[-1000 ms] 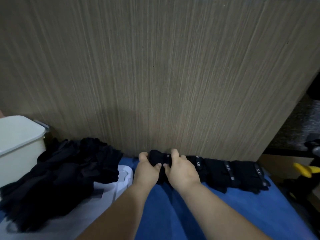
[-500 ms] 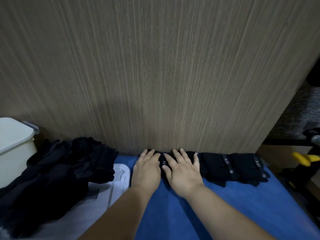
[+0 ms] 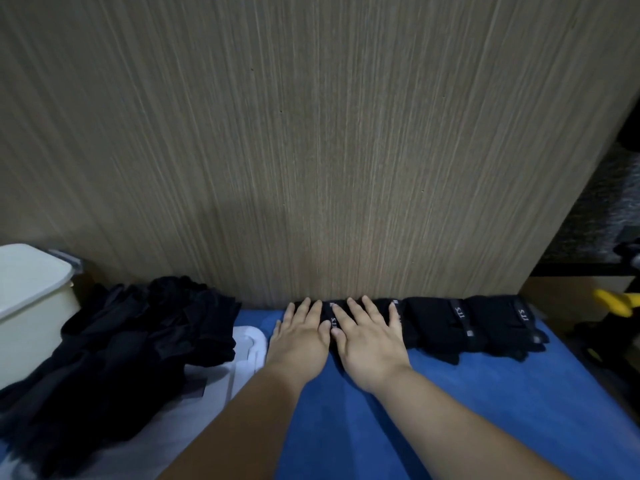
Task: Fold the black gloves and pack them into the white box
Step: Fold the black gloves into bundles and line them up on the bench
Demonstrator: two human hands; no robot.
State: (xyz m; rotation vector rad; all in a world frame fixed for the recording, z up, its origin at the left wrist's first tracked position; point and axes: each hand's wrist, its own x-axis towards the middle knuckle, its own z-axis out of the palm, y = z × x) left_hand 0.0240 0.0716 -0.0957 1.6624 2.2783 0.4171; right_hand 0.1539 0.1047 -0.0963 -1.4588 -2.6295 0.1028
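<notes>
Both hands low in view, at about 6 o'clock of the frame, forearms coming in from the bottom edge.

- Left hand (image 3: 299, 336): flat, palm down, fingers straight and close together, tips pointing to 12 o'clock. It holds nothing and rests on the left end of a folded glove (image 3: 328, 311).
- Right hand (image 3: 369, 341): also flat, palm down, fingers straight and slightly spread. It presses on the same folded glove, and its outer fingers reach onto the next one at its 3 o'clock. The two hands lie just beside each other, thumbs nearly touching.
- Row of folded gloves (image 3: 440, 323): black, with pale lettering on the cuff bands. It runs from the hands toward 3 o'clock, tight against the foot of the wood-grain panel (image 3: 311, 150).
- Pile of loose black gloves (image 3: 131, 341): at 9 o'clock of the hands, heaped and unfolded. It lies partly on a white flat piece (image 3: 250, 341) with a rounded corner.
- White box (image 3: 31, 306): at the far 9 o'clock edge, beyond the pile, well apart from the hands. Its inside cannot be seen.
- Worktop (image 3: 450, 410): blue covering, bare at 4 to 5 o'clock of the hands.
- Yellow object (image 3: 616, 301): at the 3 o'clock edge, off the worktop. It is too cut off to identify.
</notes>
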